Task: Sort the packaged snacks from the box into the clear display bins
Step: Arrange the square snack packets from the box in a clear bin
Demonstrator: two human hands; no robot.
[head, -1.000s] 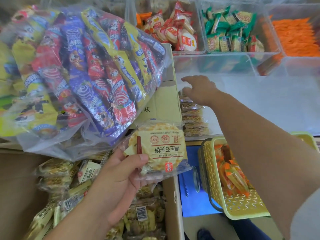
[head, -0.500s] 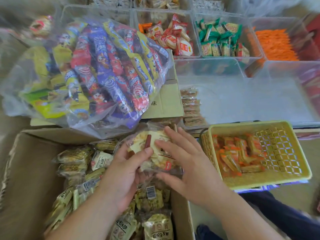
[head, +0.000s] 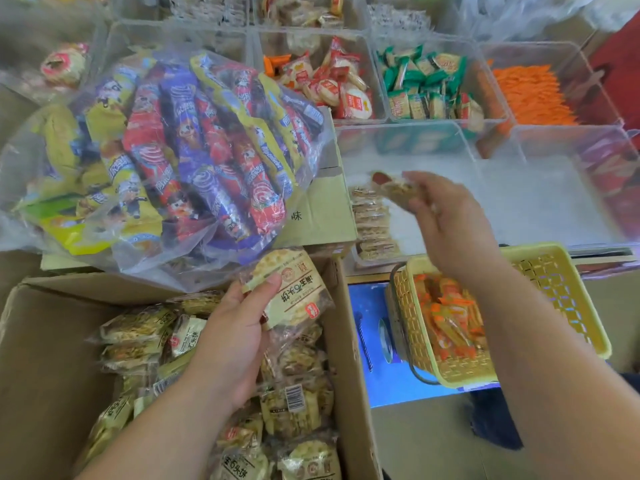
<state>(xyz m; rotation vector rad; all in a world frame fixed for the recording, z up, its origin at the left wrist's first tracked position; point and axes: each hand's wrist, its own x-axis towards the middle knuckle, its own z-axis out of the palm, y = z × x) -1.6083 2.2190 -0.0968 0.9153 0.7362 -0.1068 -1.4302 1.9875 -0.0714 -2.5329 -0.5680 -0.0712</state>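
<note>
While the right hand, grip pinched on a round clear-wrapped cracker packet, hovers over the large clear plastic bin, placing looks to be the step; next, lower it beside the row of matching packets. The left hand clamps a cream-labelled packet above the brown cardboard box. A bulging clear bag of snack sticks crowds the bin's left.

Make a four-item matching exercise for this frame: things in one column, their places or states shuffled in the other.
1 left hand
2 right hand
3 basket
4 bag

A holds orange packets
B grips a blurred pack above the clear bin
C grips a labelled pack above the box
D lies behind the box

Pairs: 1-C, 2-B, 3-A, 4-D
</note>
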